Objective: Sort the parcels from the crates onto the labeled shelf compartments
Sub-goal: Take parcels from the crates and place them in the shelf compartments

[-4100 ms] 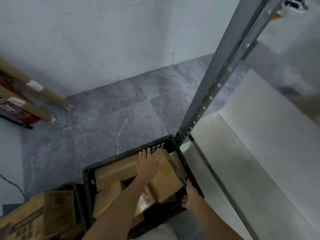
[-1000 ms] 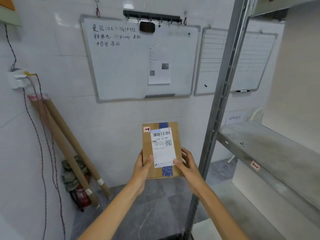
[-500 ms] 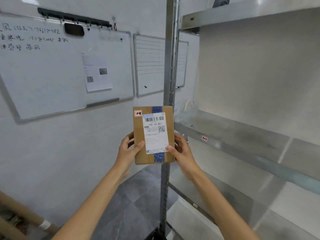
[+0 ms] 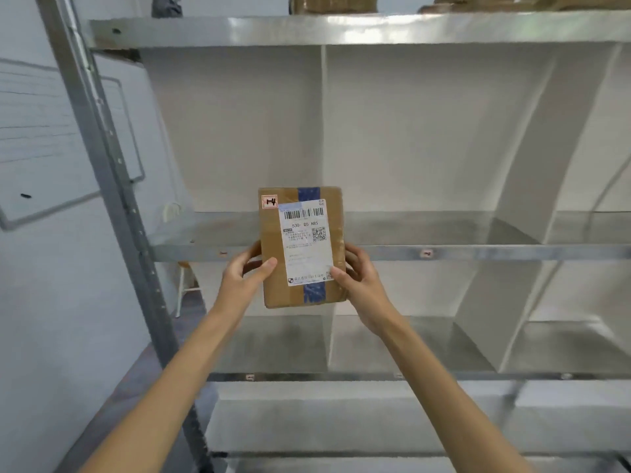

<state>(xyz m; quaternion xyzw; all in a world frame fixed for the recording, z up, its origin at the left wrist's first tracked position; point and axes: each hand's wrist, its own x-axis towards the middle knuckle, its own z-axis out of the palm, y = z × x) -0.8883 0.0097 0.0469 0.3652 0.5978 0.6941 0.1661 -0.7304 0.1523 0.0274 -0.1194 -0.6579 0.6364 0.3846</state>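
A brown cardboard parcel (image 4: 273,291) with a white shipping label, blue tape and a small red-edged sticker marked "1-4" stands upright in front of me. My left hand (image 4: 244,273) grips its left edge, thumb on the front face. My right hand (image 4: 358,276) grips its right edge the same way. The parcel hangs in front of the metal shelf (image 4: 478,251), whose white dividers form several compartments. Small labels (image 4: 426,253) sit on the shelf's front lips. The crates are out of view.
A grey perforated upright post (image 4: 112,186) frames the shelf's left side. Whiteboards (image 4: 41,138) hang on the wall to the left. Brown boxes (image 4: 333,3) stand on the top shelf. A white stool (image 4: 186,288) shows behind the shelf at lower left.
I lifted the parcel out of the black crate on the floor, raised it upright in both hands, and my view has swung right from the whiteboard wall to face the shelf.
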